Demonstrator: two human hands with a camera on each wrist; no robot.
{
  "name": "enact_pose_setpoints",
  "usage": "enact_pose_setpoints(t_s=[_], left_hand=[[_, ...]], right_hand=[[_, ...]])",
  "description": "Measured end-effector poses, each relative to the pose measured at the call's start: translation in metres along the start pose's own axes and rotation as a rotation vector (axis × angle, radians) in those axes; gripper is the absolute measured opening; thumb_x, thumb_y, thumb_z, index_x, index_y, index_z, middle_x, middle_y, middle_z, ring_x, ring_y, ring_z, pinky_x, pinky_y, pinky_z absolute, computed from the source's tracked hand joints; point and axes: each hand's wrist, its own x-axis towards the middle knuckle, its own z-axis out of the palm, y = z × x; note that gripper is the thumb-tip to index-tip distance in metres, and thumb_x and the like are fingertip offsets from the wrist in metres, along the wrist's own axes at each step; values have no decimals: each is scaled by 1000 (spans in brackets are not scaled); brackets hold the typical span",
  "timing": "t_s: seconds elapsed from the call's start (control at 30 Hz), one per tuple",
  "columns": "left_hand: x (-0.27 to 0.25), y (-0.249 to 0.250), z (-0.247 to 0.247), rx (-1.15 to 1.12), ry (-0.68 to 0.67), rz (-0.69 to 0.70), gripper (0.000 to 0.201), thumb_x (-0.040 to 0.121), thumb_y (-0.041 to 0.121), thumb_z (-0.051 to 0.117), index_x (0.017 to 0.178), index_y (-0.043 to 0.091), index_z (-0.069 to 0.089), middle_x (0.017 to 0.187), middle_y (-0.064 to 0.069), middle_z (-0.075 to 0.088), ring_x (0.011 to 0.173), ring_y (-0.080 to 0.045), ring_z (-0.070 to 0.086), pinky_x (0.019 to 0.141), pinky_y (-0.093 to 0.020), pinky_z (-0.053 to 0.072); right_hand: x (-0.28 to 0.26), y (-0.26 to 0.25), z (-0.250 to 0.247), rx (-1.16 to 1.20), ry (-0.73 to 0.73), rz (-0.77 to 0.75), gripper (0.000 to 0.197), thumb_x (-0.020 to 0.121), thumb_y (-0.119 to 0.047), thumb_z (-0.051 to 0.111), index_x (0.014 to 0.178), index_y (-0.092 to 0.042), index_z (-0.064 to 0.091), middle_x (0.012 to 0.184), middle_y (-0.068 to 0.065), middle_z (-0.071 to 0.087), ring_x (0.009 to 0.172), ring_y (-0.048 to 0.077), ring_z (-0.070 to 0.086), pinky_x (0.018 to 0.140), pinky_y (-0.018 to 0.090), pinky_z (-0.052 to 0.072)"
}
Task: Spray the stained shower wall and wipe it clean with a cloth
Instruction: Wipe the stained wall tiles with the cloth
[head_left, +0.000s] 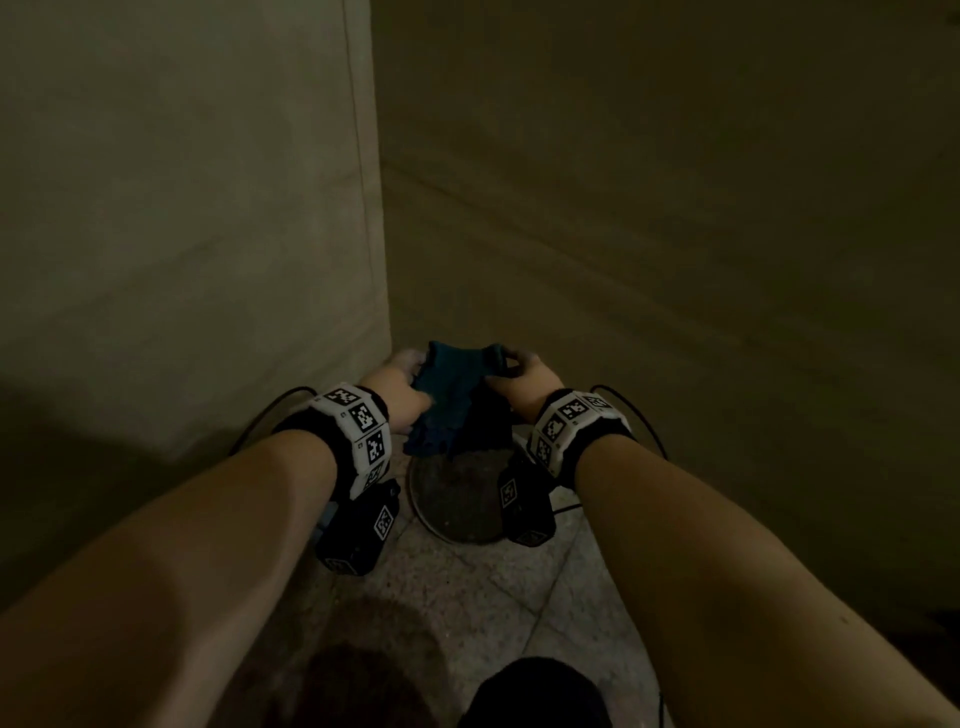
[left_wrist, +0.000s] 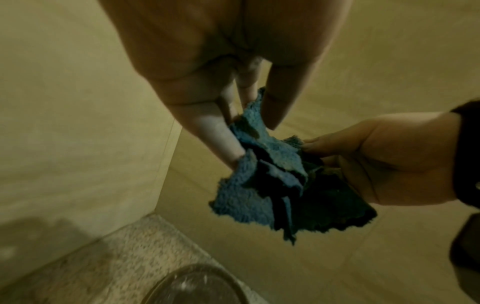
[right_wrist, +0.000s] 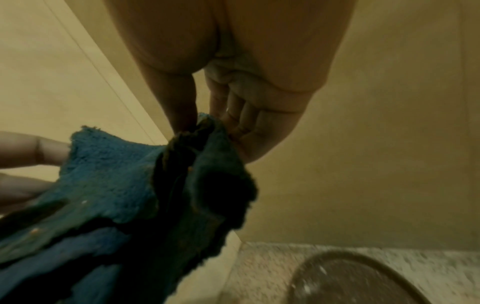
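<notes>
Held at 12 o'clock above round basin (head_left: 457, 499): blue cloth (head_left: 452, 395), pinched at opposite corners by left hand (head_left: 400, 395) and right hand (head_left: 524, 384), fingers closed on fabric. Likely to slip into basin if either pinch loosened. Beyond, shower wall (head_left: 675, 208); stains indistinct in dim light; no spray bottle visible.

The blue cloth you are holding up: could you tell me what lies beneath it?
A round basin stands on the speckled floor under the cloth; the cloth hides its far rim.
</notes>
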Motion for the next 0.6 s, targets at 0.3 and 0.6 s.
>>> enact_pose_setpoints(t_s=[0.3, 0.6], left_hand=[[59, -75, 61, -37, 12, 37, 62, 94, 6, 51, 148, 20, 23, 145, -10, 35, 128, -30, 41, 96, -36, 46], [108, -100, 96, -150, -66, -59, 57, 96, 0, 44, 147, 18, 25, 151, -11, 29, 133, -36, 35, 100, -47, 44]], right_hand=[[78, 83, 46, 36, 24, 8, 59, 92, -19, 58, 144, -21, 32, 130, 10, 54, 106, 31, 61, 91, 41, 53], [124, 131, 55, 145, 111, 21, 35, 90, -9, 59, 111, -21, 34, 106, 8, 49, 77, 20, 53, 78, 37, 48]])
